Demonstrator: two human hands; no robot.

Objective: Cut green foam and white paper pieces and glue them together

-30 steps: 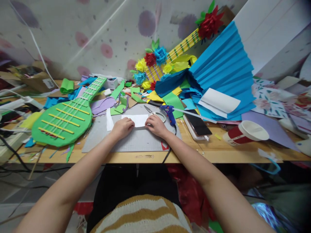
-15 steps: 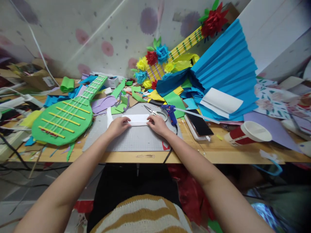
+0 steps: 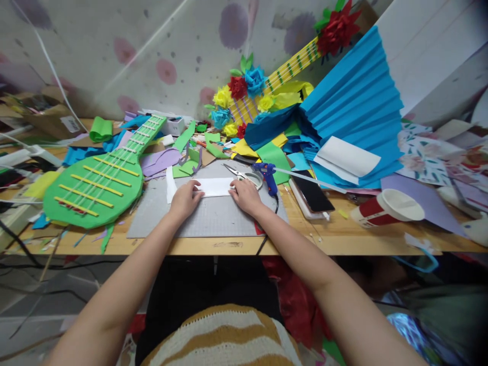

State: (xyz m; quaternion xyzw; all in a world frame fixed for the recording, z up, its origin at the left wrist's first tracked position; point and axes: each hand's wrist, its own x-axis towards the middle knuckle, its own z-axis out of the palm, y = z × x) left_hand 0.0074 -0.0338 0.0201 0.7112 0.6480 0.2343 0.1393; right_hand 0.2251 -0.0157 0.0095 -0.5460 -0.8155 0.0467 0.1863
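Note:
A folded strip of white paper (image 3: 214,187) lies on the grey cutting mat (image 3: 152,218). My left hand (image 3: 185,197) has its curled fingers on the strip's left end. At the right end, my right hand (image 3: 246,194) grips the paper between thumb and fingers. Just beyond the right hand are scissors (image 3: 238,174) with open blades, their handles partly hidden by it. A blue glue gun (image 3: 268,177) rests to the right, a long white glue stick sticking out of its back. Another white paper piece (image 3: 170,184) lies left of the left hand.
On the left is a green paper lute (image 3: 95,190). Colourful scraps cover the back, before a flowered yellow instrument (image 3: 246,109) and pleated blue paper (image 3: 354,112). A phone (image 3: 312,192) and a tilted paper cup (image 3: 387,208) stand right. The table's front edge (image 3: 229,246) is near.
The white strip now looks flatter, its front fold no longer showing as a separate band. My left hand has shifted slightly, thumb nearer the front edge. The view has moved a little.

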